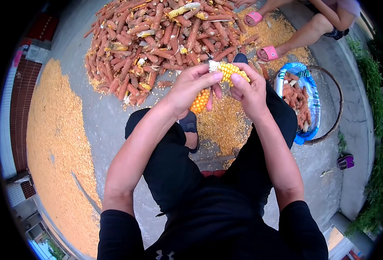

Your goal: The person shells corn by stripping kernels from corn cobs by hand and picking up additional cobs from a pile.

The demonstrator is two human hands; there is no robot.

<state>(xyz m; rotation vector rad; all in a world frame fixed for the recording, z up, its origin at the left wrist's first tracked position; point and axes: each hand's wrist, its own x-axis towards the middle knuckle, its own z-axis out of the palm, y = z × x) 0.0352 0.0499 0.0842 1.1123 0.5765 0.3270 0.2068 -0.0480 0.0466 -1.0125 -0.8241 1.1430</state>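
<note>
Both hands meet at the upper middle of the head view, over loose kernels [224, 125] on the ground. My left hand [191, 89] is closed, its thumb against the pale end of a yellow corn cob [229, 71]. Under that palm an orange corn cob [199, 101] is held by the lower fingers. My right hand [251, 90] grips the other end of the yellow cob, thumb on its kernels. The yellow cob lies roughly level between the hands and has bare patches near its pale end. Some fingertips are hidden behind the cobs.
A large heap of reddish cobs [157, 47] lies ahead. Right of my knees stands a blue-lined basket [315, 104] holding bare cobs. Another person's leg [302, 38] and pink slippers are at the upper right. Kernels [61, 156] spread along the left. A purple shoe [346, 162] lies far right.
</note>
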